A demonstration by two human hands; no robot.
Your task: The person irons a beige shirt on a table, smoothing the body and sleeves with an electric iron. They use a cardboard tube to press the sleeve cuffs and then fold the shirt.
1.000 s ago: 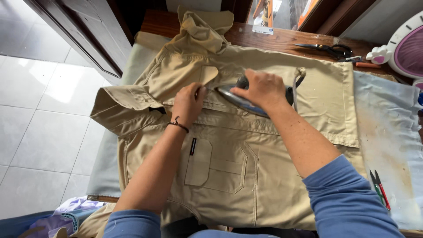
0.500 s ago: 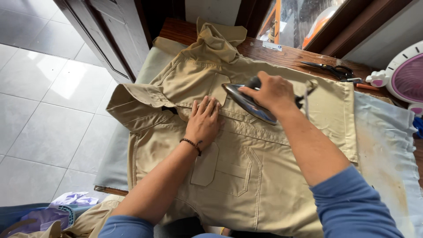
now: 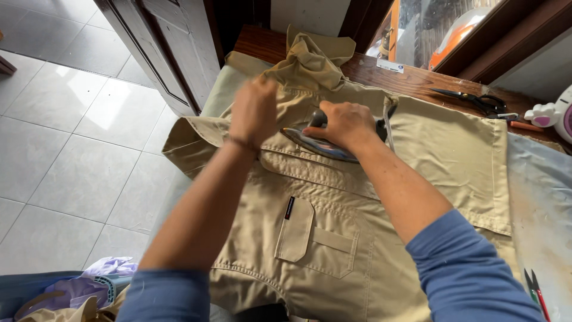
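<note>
A khaki shirt [image 3: 417, 197] with a flap pocket lies spread on a padded ironing table [image 3: 539, 197]. My right hand [image 3: 345, 124] grips the handle of a clothes iron [image 3: 319, 145] whose metal sole rests on the shirt's shoulder area. My left hand [image 3: 255, 110] is blurred; it hovers over or rests on the cloth near the collar, just left of the iron, with a dark band on its wrist. The collar [image 3: 313, 59] is bunched up at the far end. Both arms wear blue sleeves.
Black scissors [image 3: 476, 101] lie on the wooden ledge at the back right, beside a white and pink appliance [image 3: 554, 113]. A basket with lilac cloth [image 3: 71, 292] sits at the lower left on the tiled floor [image 3: 65, 155]. Pens [image 3: 536, 292] lie at the right edge.
My left hand has moved from the shirt's front up towards the collar. The iron has shifted little, staying on the shoulder area. The camera has moved closer.
</note>
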